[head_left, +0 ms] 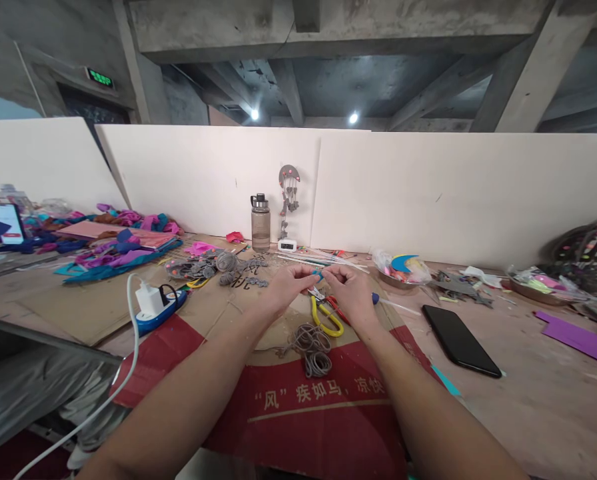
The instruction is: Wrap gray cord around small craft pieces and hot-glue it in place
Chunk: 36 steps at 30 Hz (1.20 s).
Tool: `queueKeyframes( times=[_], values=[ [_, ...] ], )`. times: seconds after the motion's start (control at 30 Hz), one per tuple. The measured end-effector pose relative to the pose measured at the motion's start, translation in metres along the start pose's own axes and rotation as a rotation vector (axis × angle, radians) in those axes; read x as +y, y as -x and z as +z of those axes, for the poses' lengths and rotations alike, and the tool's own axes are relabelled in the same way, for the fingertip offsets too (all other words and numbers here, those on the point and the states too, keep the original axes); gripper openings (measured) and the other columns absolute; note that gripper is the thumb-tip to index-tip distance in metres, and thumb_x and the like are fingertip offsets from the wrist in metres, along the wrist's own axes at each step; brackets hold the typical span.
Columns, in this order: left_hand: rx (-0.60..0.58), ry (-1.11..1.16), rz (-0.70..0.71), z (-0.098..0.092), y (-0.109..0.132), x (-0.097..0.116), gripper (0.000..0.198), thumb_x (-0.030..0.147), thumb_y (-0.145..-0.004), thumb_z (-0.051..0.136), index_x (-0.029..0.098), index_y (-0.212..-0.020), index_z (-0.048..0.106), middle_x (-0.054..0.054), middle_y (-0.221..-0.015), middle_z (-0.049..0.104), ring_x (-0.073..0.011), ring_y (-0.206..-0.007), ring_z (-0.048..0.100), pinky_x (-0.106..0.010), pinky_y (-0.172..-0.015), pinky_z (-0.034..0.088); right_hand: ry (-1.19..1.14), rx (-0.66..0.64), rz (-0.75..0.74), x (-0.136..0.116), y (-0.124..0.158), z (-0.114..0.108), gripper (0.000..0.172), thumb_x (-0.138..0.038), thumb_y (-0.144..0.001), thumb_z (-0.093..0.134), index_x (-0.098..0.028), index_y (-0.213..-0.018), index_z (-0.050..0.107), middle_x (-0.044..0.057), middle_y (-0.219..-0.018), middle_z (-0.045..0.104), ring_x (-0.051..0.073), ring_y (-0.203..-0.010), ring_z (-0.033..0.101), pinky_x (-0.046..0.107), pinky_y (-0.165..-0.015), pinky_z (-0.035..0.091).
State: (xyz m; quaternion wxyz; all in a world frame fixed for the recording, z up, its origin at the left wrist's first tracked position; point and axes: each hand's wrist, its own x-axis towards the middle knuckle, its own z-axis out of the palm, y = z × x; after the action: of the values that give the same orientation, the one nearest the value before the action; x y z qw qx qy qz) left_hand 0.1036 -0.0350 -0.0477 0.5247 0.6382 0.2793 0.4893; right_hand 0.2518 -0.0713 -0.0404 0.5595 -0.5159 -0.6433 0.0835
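Note:
My left hand (292,285) and my right hand (349,288) meet over the cardboard, both with fingers pinched on a small blue piece (318,274). It is too small to name more exactly. Just below my fingers lie scissors with yellow handles (327,319) and a tool with red handles (337,309), partly hidden by my right hand. Nearer to me, coils of grey cord (314,347) rest on the red printed cardboard (308,420). Left of my hands sit balls of grey yarn (226,261) among grey pieces.
A water bottle (260,223) and a small digital clock (287,246) stand by the white partition. To the right lie a black phone (461,340) and a bowl of scraps (401,279). A blue power strip (161,315) with a white cable sits left, beyond it coloured felt (113,257).

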Motion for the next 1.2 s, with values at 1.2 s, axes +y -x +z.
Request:
queueKeyframes(
  times=[1.2],
  values=[
    [-0.042,0.148,-0.111,-0.004,-0.002,-0.005,0.029,0.038,-0.066,0.075,0.012,-0.074,0.063,0.001,-0.059,0.058,-0.0068,-0.052,0.050,-0.021,-0.054,0.039,0.253,0.039,-0.252,-0.002,0.006,-0.003,0.019,-0.029,-0.086,0.055,-0.019,-0.087,0.070,0.005,-0.080,0.058,0.018,-0.074,0.054,0.029,-0.068,0.040]
  ],
)
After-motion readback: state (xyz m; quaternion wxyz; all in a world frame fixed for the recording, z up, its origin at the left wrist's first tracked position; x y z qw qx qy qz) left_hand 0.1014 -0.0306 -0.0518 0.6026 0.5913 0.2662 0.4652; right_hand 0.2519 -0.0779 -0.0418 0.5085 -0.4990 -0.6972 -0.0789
